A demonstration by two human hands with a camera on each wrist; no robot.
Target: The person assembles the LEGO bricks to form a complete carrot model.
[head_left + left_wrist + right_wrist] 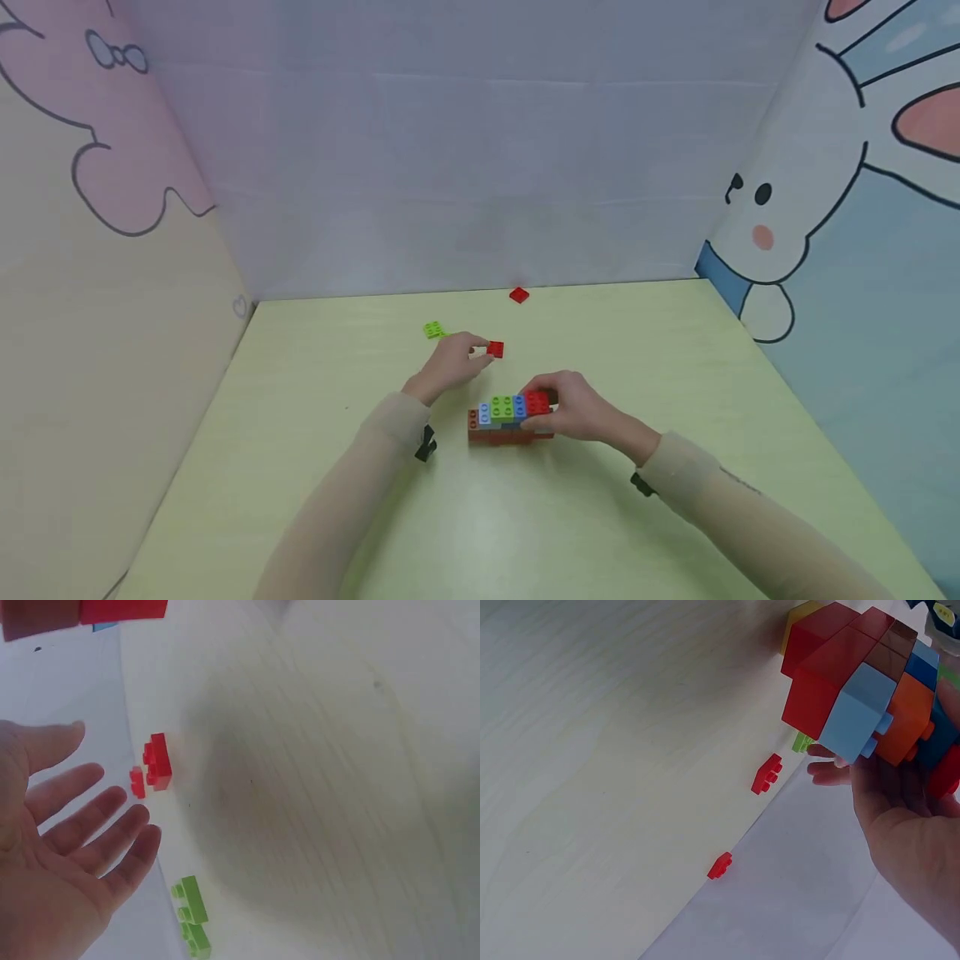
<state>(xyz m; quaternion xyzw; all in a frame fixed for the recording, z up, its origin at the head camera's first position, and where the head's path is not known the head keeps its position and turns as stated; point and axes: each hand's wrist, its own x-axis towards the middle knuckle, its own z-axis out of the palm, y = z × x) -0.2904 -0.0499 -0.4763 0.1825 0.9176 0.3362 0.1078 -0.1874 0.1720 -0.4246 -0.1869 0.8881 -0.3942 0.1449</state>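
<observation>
My right hand [576, 407] grips the right end of a stack of joined toy bricks [501, 408], thumb in front and fingers behind. Brown, blue, green and red bricks show in it; in the right wrist view, the stack [832, 671] also has orange and yellow ones. My left hand [450, 364] reaches past the stack, its fingers spread and loosely bent. Just beyond its fingertips lies a loose red brick [496, 349]. The left wrist view shows a gap between that hand [71, 832] and the red brick [158, 761].
Light green bricks [433, 330] lie left of the left hand, partly hidden by it in the head view. Another red brick [519, 295] lies by the table's back edge. A pale wall [480, 167] rises behind the table [315, 483], with printed side walls.
</observation>
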